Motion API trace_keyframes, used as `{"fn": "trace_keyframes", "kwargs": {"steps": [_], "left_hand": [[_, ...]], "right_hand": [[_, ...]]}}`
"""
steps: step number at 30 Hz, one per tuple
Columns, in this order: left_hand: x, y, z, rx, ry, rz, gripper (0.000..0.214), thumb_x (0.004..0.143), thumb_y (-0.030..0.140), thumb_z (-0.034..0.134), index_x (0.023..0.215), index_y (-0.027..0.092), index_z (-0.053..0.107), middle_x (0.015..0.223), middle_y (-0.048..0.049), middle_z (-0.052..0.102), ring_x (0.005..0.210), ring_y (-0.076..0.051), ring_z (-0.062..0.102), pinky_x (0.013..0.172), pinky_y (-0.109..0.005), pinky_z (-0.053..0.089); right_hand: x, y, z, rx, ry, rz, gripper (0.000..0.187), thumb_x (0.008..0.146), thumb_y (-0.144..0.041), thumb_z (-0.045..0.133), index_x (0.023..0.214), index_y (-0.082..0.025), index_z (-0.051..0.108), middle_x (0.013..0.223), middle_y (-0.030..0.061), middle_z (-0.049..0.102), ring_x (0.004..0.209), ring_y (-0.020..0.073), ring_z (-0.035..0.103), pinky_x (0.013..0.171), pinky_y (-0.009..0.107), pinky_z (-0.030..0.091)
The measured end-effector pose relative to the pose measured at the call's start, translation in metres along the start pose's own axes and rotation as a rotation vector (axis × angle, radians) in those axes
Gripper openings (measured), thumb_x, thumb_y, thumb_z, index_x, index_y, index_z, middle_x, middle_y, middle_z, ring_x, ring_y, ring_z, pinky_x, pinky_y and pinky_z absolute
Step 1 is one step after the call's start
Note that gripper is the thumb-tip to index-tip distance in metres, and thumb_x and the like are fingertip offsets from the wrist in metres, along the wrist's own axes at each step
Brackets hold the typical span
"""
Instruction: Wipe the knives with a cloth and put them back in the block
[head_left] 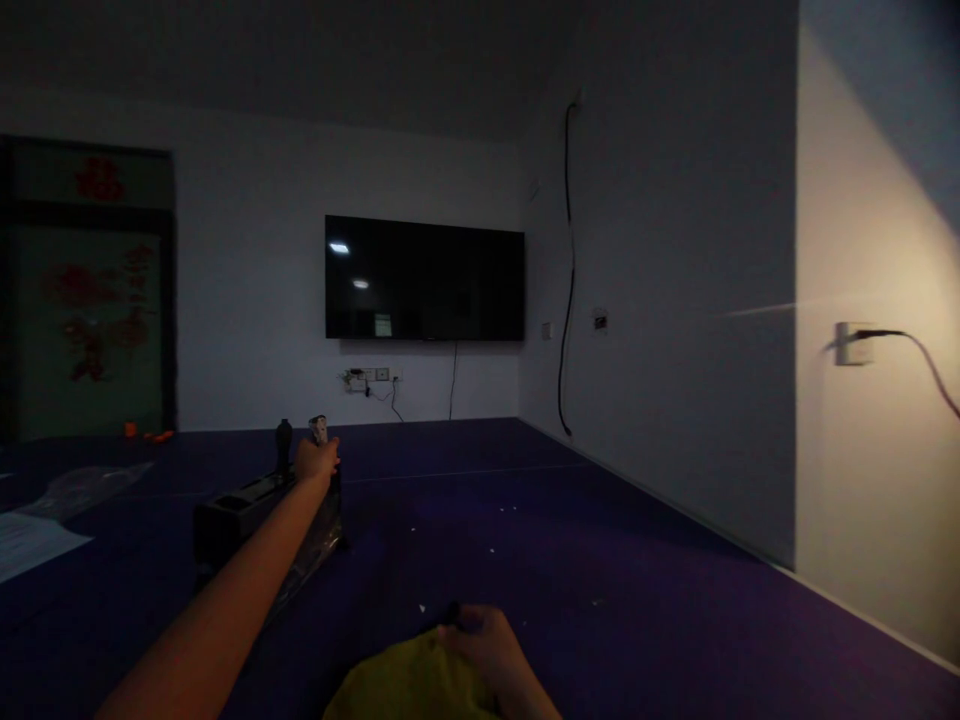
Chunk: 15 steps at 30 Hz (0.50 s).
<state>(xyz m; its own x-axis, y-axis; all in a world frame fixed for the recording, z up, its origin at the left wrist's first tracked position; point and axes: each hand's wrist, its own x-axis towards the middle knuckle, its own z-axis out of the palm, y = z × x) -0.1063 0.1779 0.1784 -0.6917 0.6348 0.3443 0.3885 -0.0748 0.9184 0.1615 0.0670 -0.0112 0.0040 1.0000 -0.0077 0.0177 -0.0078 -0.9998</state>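
My left hand (319, 458) reaches far forward, its fingers closed at the far end of a long black case-like object (229, 515). A small pale, metallic-looking piece (319, 428) sticks up just above those fingers; the dim light hides what it is. Close by on the left rises a dark knobbed upright (283, 445). Low in the view, my right hand (487, 640) is closed beside yellow-green fabric (412, 680). A small dark end (454, 611) shows at its fingertips, too dark to name.
The purple surface (480, 520) carries small white scraps (422, 608). At left lie a white sheet (37, 545) and clear plastic (90, 487). Orange bits (131, 429) sit near the door. A television (424, 280) hangs on the far wall; a black cable (568, 350) runs down the right wall.
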Motion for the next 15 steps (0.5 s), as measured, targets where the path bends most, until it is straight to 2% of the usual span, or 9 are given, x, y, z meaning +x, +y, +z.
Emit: {"fn": "trace_keyframes", "kwargs": {"steps": [3, 6, 9, 11, 15], "left_hand": [[0.010, 0.006, -0.002, 0.087, -0.055, -0.076, 0.021, 0.082, 0.034, 0.057, 0.083, 0.013, 0.058, 0.060, 0.0050, 0.057, 0.046, -0.007, 0.052, 0.050, -0.022, 0.045], [0.013, 0.012, -0.010, 0.162, -0.082, -0.017, 0.021, 0.083, 0.033, 0.057, 0.075, 0.014, 0.057, 0.058, 0.0064, 0.055, 0.049, -0.007, 0.052, 0.056, -0.024, 0.046], [0.010, 0.021, -0.020, 0.193, -0.094, 0.103, 0.022, 0.085, 0.035, 0.053, 0.078, 0.014, 0.057, 0.059, 0.0067, 0.053, 0.050, -0.007, 0.051, 0.057, -0.024, 0.045], [0.009, 0.031, -0.025, 0.194, -0.095, 0.204, 0.025, 0.086, 0.038, 0.051, 0.080, 0.014, 0.056, 0.058, 0.0070, 0.051, 0.052, -0.008, 0.051, 0.057, -0.024, 0.043], [0.022, 0.066, -0.035, 0.199, -0.022, 0.345, 0.025, 0.086, 0.036, 0.050, 0.073, 0.015, 0.054, 0.051, 0.0086, 0.044, 0.047, -0.008, 0.046, 0.055, -0.024, 0.039]], "right_hand": [[0.004, 0.001, -0.012, -0.098, 0.103, -0.051, 0.030, 0.049, -0.043, 0.078, 0.063, -0.022, 0.061, 0.076, 0.0067, 0.069, 0.098, 0.0337, 0.060, 0.073, 0.032, 0.047], [0.006, 0.003, -0.022, -0.250, 0.165, -0.100, 0.026, 0.058, -0.047, 0.073, 0.059, -0.023, 0.061, 0.076, 0.0094, 0.068, 0.098, 0.0354, 0.060, 0.070, 0.032, 0.046], [0.008, 0.006, -0.021, -0.251, 0.046, -0.141, 0.023, 0.062, -0.045, 0.069, 0.061, -0.023, 0.064, 0.073, 0.0062, 0.067, 0.094, 0.0326, 0.061, 0.066, 0.030, 0.045], [0.009, 0.009, -0.017, -0.209, -0.036, -0.153, 0.023, 0.060, -0.043, 0.071, 0.059, -0.022, 0.064, 0.068, 0.0023, 0.065, 0.086, 0.0295, 0.062, 0.062, 0.028, 0.044], [0.009, 0.014, -0.004, -0.141, -0.089, -0.145, 0.027, 0.053, -0.041, 0.075, 0.053, -0.018, 0.062, 0.056, -0.0027, 0.058, 0.068, 0.0222, 0.060, 0.055, 0.025, 0.041]]}}
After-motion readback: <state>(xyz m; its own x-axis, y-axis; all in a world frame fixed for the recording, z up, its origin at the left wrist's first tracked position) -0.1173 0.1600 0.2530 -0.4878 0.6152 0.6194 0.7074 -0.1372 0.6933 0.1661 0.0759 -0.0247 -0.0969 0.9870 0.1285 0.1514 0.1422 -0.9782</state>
